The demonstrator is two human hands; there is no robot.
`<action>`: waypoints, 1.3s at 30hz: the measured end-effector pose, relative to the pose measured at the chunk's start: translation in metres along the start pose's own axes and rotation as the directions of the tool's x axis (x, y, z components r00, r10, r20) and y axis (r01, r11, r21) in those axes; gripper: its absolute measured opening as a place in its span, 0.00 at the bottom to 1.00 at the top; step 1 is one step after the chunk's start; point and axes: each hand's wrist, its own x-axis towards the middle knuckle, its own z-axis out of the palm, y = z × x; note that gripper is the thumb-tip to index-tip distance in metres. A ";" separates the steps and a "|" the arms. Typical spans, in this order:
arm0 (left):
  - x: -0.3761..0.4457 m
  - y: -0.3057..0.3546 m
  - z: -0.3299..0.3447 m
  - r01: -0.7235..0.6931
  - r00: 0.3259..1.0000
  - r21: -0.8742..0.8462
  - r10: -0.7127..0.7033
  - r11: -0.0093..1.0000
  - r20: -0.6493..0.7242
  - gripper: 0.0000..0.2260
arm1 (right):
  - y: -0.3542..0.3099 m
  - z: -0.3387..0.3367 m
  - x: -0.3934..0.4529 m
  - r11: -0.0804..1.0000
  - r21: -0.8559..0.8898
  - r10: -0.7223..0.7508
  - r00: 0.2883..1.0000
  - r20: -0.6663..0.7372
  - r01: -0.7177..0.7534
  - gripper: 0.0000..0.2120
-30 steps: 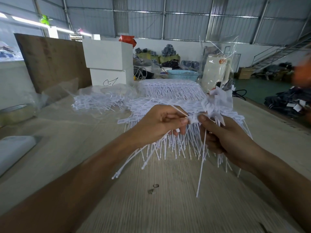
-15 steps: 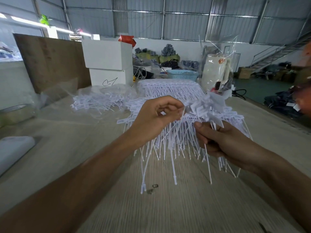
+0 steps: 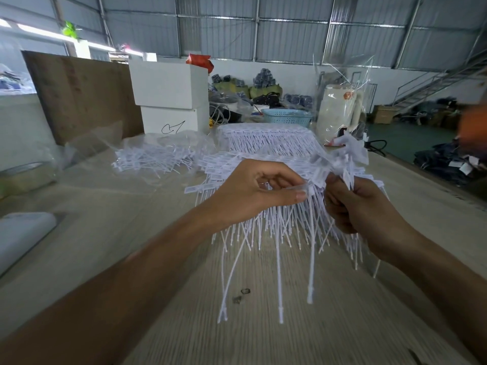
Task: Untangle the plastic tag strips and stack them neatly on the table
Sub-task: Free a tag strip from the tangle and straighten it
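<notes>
Though blurred, tag strips (image 3: 311, 204) in hands (image 3: 253, 193).

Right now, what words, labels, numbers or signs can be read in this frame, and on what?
No text reads.
Lower white box: a black hand-drawn scribble, no letters.
Tag strips on the table: printed labels, too small and blurred to read.
Cream container: an orange mark, too blurred to read.

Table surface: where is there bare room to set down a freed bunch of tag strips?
Bare table lies left of the left hand, before the loose strips in plastic wrap. More bare wood lies in front of the dangling strip tails. Behind both hands, stacked strips crowd the middle; the right hand grips a bunch.
</notes>
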 end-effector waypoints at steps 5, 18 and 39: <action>0.000 0.003 -0.003 0.006 1.000 0.012 -0.007 1.000 0.026 0.06 | 0.002 0.000 0.001 0.996 0.047 0.072 0.997 -0.020 -0.071 0.25; -0.001 -0.003 0.002 0.010 0.986 0.220 0.027 0.975 -0.164 0.15 | 0.000 0.007 -0.004 0.978 0.128 0.144 0.976 0.164 -0.165 0.15; -0.004 -0.011 0.003 -0.120 0.968 0.736 0.243 0.666 -0.062 0.13 | 0.000 0.012 -0.007 0.942 0.257 0.181 0.972 0.152 -0.216 0.15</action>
